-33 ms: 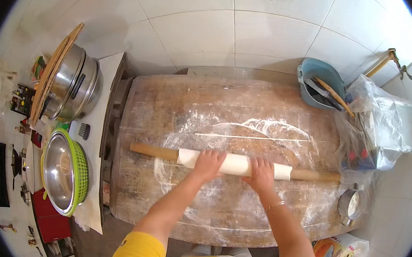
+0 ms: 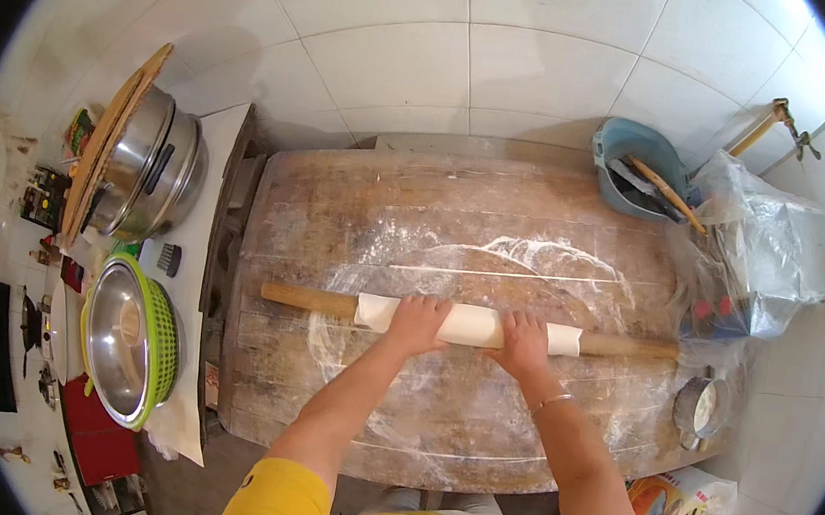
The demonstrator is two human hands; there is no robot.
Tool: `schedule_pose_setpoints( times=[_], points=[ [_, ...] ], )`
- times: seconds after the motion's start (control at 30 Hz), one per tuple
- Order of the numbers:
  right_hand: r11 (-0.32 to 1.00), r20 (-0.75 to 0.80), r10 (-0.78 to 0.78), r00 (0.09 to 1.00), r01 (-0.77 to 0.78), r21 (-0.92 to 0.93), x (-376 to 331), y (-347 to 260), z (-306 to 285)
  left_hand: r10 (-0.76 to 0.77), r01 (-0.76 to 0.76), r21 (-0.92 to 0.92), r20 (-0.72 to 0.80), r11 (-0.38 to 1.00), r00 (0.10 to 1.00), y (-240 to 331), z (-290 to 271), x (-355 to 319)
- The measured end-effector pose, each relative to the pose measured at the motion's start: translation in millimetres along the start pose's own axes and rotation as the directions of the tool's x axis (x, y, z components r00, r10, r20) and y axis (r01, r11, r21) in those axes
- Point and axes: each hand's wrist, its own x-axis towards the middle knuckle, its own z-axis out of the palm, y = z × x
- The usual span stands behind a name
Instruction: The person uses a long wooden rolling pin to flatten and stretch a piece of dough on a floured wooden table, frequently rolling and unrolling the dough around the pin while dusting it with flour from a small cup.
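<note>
Both hands press palm-down on a dough sheet (image 2: 471, 325) wound round a long wooden rolling pin (image 2: 313, 299); left hand (image 2: 417, 324) sits on the left part of the roll, right hand (image 2: 524, 342) on the right part, fingers flat and spread over the top, not curled shut, so each grip is open and resting on the dough rather than clamped; a thin bracelet (image 2: 552, 403) shows on the right wrist. The pin's long axis runs left to right across the counter (image 2: 458, 202), nearly level, right end a touch lower; bare wooden ends stick out past the dough on both sides, left end pointing toward the pots, right end toward the plastic bag; the white roll covers the middle stretch only, lying directly under the palms and poking out a little beyond each hand. The pin lies mid-counter on a wooden top dusted with flour (image 2: 523, 259) in curved streaks.

Further out: a blue basin (image 2: 634, 155) with utensils at the far right corner; a clear plastic bag (image 2: 766, 239) beside it; a small metal cup (image 2: 700, 408) at the right edge; a printed bag (image 2: 683, 507) lower right. Left of the counter: stacked steel pots (image 2: 145, 174) under a wooden lid, and a steel bowl (image 2: 118, 337) set in a green strainer (image 2: 161, 352). White tiled wall (image 2: 405, 46) behind.
</note>
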Motion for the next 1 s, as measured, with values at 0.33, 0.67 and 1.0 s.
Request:
schedule_pose_setpoints(
  times=[0.33, 0.67, 1.0],
  points=[
    [0.983, 0.023, -0.186, 0.982, 0.186, 0.012, -178, -33, 14, 0.094, -0.098, -0.020, -0.154, 0.995, 0.984, 98, 48, -188],
    [1.000, -0.208, -0.010, 0.978, 0.004, -0.028, -55, -16, 36, -0.240, 0.225, -0.113, -0.148, 0.968, 0.959, 42, 22, -60],
    [0.996, -0.081, 0.079, 0.994, -0.076, 0.051, -28, -53, 22, -0.296, 0.270, -0.163, -0.164, 0.949, 0.941, 36, -3, -49]
  ],
)
